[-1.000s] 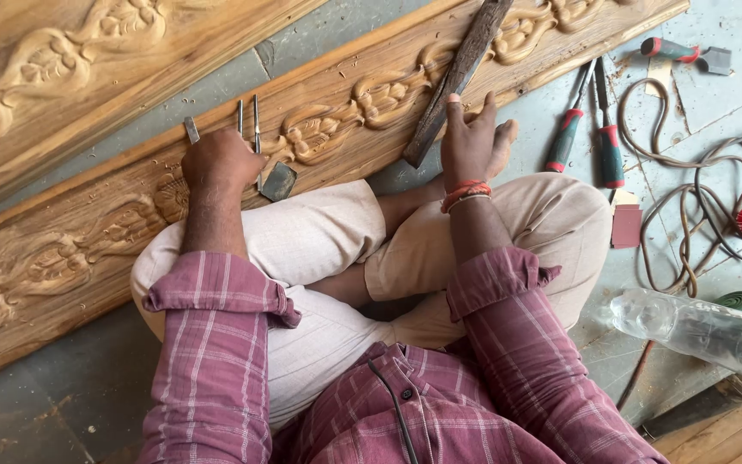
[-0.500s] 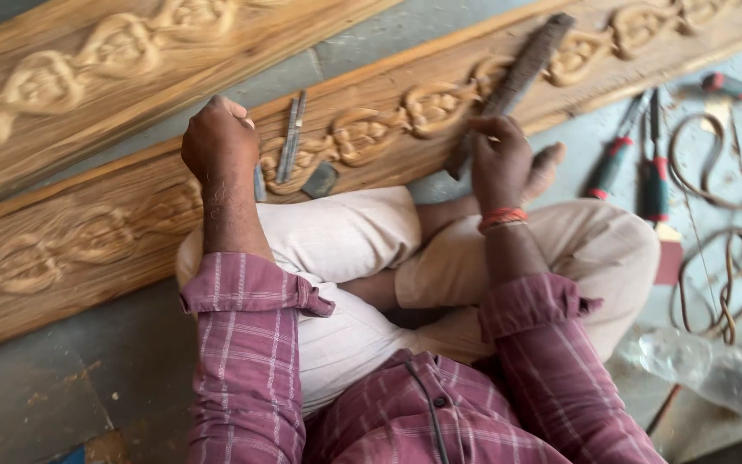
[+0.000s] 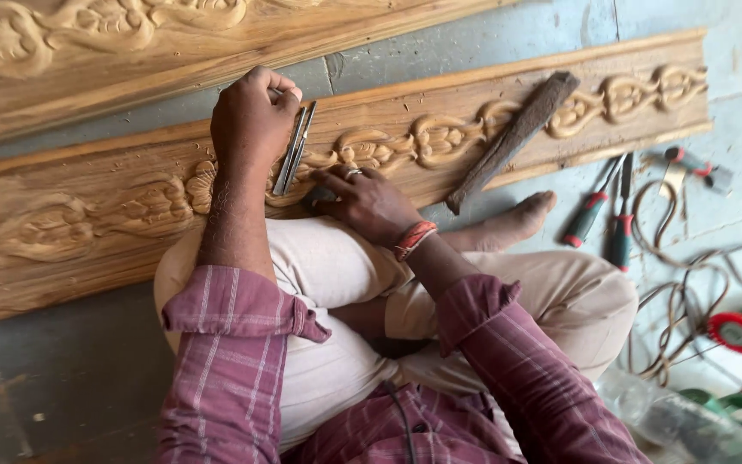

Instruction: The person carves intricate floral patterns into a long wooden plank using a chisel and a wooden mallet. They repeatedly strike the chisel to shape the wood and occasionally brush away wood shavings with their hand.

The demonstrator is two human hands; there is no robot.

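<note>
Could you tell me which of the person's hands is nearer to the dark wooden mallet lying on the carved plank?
The right hand: it rests on the carving just left of the mallet. The left hand is farther left, beyond the metal chisels.

floor (image 3: 70,387): grey concrete | carved plank (image 3: 88,223) lay on it | red-handled chisels (image 3: 603,215) right of plank | cord (image 3: 689,283) beside chisels

Rt hand (image 3: 369,204) hides tool beneath; plastic bottle (image 3: 689,421) cut by btm edge.

Chisels (image 3: 292,153) and wooden mallet (image 3: 513,139) crowd the carved plank (image 3: 88,223).
</note>
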